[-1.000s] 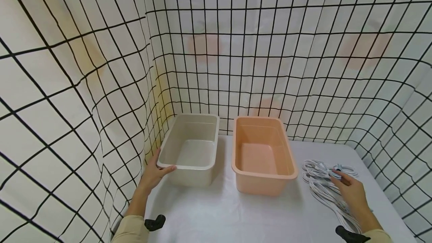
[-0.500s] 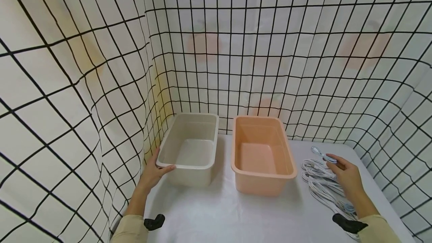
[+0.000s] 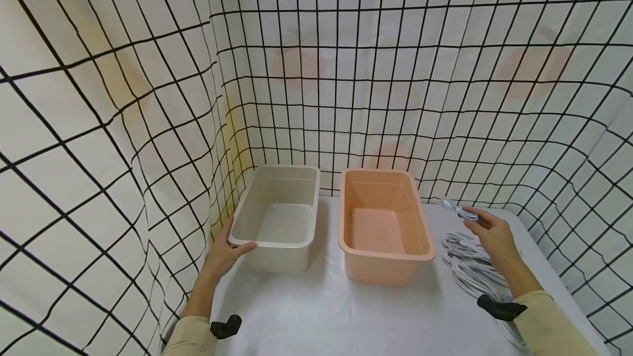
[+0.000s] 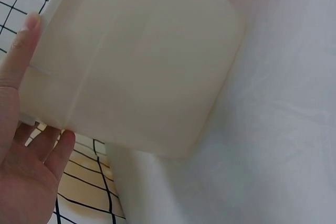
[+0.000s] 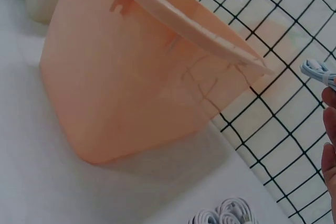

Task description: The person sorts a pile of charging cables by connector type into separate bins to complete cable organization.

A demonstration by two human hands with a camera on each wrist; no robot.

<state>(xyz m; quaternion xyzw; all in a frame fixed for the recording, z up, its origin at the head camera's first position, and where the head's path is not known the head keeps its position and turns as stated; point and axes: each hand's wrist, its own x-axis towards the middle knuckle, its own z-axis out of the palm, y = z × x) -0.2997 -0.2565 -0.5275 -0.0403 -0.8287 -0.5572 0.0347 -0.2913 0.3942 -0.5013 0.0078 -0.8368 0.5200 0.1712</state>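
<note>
Along the table's [image 3: 346, 323] far edge, orange bin [image 3: 383, 269] and white bin [image 3: 284, 261]; by its right edge, cables [image 3: 467, 262]. The left hand [image 3: 221, 255] grips the white bin; the right hand [image 3: 494, 238] pinches a bundle [image 3: 462, 212] (seemingly tied) aloft near the far right corner.

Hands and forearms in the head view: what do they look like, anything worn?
The left hand and right hand wear no gloves. The left sleeve and right sleeve are beige, stopping short of the hands. A black, curved left attachment and similar right attachment jut out beside the sleeve ends.
</note>
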